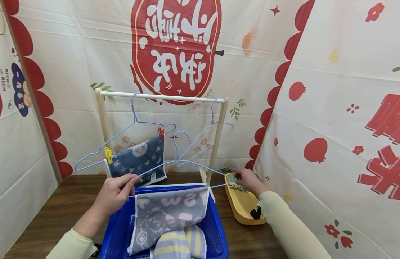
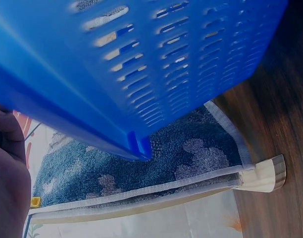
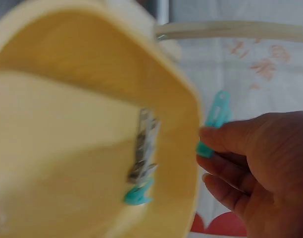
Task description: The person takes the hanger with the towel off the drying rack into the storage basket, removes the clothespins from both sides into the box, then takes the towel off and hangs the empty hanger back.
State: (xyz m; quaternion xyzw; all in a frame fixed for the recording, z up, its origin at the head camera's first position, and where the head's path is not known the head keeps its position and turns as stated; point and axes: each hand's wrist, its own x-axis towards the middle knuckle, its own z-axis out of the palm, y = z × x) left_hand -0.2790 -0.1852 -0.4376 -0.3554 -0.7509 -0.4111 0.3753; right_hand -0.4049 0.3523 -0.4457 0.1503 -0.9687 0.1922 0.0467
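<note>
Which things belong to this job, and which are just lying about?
Likely the job:
left hand, gripping blue hanger
right hand, pinching teal clip
gray towel, striped cloth, hung towel
blue basket, yellow tray, rack

Surroundings only; nothing loose looks stray:
backdrop
table

From above, the head view faces forward and down over the basket [image 1: 221, 232], rack [image 1: 164, 97] and tray [image 1: 243, 205]. The left wrist view, tilted sideways, sees the basket's outside up close; the right wrist view, also near, looks across the tray to the right hand [image 3: 270, 168]. The head view shares both containers.
</note>
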